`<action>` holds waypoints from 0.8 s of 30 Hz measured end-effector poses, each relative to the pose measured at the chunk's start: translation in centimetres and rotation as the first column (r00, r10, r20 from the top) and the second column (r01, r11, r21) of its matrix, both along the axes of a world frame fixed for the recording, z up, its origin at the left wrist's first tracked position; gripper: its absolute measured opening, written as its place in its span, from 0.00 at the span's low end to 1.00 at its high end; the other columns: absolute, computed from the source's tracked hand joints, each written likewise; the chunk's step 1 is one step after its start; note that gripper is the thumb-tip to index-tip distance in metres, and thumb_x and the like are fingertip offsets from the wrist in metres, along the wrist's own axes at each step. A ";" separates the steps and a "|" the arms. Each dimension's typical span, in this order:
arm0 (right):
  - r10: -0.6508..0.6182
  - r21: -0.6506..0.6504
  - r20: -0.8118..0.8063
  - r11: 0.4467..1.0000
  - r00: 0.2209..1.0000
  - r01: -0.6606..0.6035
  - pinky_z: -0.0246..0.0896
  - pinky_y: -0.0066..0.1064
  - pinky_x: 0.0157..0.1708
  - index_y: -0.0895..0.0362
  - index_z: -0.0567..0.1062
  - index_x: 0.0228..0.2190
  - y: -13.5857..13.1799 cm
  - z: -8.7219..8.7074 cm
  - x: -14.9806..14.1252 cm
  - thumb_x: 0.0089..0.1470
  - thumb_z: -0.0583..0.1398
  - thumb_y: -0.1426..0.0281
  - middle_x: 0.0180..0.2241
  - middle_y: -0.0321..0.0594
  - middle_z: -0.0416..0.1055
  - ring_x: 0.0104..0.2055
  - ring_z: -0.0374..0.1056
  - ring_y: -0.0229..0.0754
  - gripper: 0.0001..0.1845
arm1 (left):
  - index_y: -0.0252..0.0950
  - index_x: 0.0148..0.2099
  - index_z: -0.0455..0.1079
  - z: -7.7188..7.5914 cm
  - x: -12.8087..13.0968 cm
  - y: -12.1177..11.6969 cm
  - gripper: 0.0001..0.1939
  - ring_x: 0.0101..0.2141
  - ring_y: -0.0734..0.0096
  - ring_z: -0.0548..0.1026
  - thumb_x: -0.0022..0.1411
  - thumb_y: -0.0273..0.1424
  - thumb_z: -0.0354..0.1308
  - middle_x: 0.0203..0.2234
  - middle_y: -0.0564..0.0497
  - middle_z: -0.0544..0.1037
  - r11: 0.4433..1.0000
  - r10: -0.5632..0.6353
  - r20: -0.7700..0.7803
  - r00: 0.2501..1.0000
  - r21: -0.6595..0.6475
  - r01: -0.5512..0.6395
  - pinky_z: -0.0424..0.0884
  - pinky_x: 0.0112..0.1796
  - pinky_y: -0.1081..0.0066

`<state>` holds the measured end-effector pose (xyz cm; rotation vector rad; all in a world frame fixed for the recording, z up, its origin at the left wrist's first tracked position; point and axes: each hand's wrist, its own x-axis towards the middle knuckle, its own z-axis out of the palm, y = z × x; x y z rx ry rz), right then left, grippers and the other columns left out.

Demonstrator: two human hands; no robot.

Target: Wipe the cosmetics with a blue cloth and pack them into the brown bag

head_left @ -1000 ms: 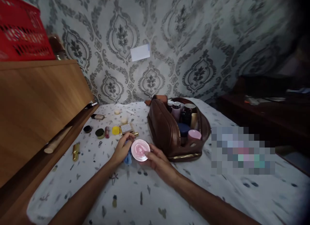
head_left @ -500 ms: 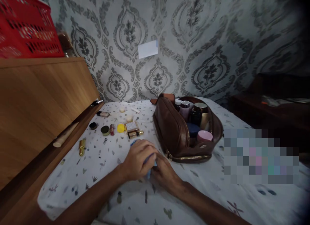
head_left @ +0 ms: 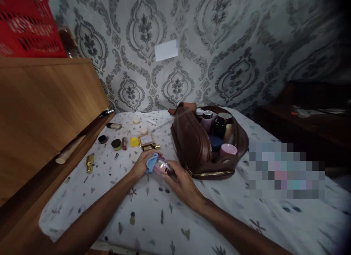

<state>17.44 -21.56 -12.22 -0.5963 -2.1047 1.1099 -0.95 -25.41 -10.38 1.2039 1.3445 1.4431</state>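
Note:
Between my two hands is a pink cosmetic jar (head_left: pixel 162 168) with a shiny metallic band, tilted above the printed sheet. My right hand (head_left: pixel 183 182) grips its right side, fingers and thumb around it. A light blue cloth (head_left: pixel 152 161) is bunched in my left hand (head_left: pixel 141 164) and pressed against the jar's left end. Just right of my hands stands a brown leather cosmetic bag (head_left: pixel 193 141), unzipped. Inside it are several jars and bottles, among them a pink-lidded jar (head_left: pixel 228 149) and a dark blue jar (head_left: pixel 215 142).
Small cosmetics lie left of the bag: a glittery compact (head_left: pixel 147 139), a yellow pot (head_left: pixel 134 141), a dark round pot (head_left: pixel 116 144), a gold lipstick tube (head_left: pixel 89 164). A wooden cabinet (head_left: pixel 55 105) bounds the left side, with a red basket (head_left: pixel 30 26) on top. Patterned wall stands behind.
My hands have parted slightly and turned, so the jar and the blue cloth show more clearly. My left hand has shifted left with the cloth. The view has tilted a little.

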 end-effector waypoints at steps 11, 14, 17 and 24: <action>-0.045 -0.146 -0.139 0.989 0.989 0.025 0.68 0.36 0.46 0.55 0.71 0.48 0.0 0.2 0.3 0.59 0.60 0.64 0.44 0.41 0.74 0.44 0.71 0.44 0.16 | 0.33 0.36 0.76 -0.8 0.2 0.5 0.14 0.26 0.69 0.76 0.47 0.35 0.69 0.27 0.49 0.80 0.990 0.090 0.336 0.938 -0.132 -0.048 0.69 0.30 0.73; -0.062 -0.191 -0.202 0.981 0.977 0.022 0.69 0.36 0.46 0.54 0.69 0.47 0.0 -0.2 0.2 0.59 0.61 0.61 0.43 0.41 0.73 0.45 0.71 0.44 0.17 | 0.32 0.39 0.76 -0.3 0.4 0.1 0.15 0.31 0.63 0.79 0.54 0.39 0.65 0.32 0.45 0.82 0.980 -0.003 0.434 0.901 -0.176 0.088 0.74 0.35 0.68; -0.070 -0.154 -0.218 0.987 0.973 0.036 0.68 0.36 0.48 0.54 0.67 0.48 0.1 -0.6 0.2 0.60 0.60 0.61 0.45 0.43 0.73 0.47 0.71 0.44 0.17 | 0.32 0.45 0.75 0.1 0.4 -0.3 0.20 0.36 0.59 0.81 0.62 0.44 0.58 0.36 0.42 0.83 0.937 -0.143 0.543 0.827 -0.196 0.291 0.76 0.37 0.64; -0.037 0.158 -0.179 0.985 0.983 0.066 0.67 0.36 0.47 0.53 0.71 0.43 0.1 -0.5 0.3 0.60 0.61 0.66 0.44 0.44 0.71 0.47 0.70 0.46 0.10 | 0.32 0.46 0.75 -0.1 1.2 -0.7 0.20 0.33 0.65 0.79 0.62 0.44 0.62 0.36 0.46 0.81 0.947 -0.176 0.507 0.843 -0.146 0.286 0.75 0.33 0.71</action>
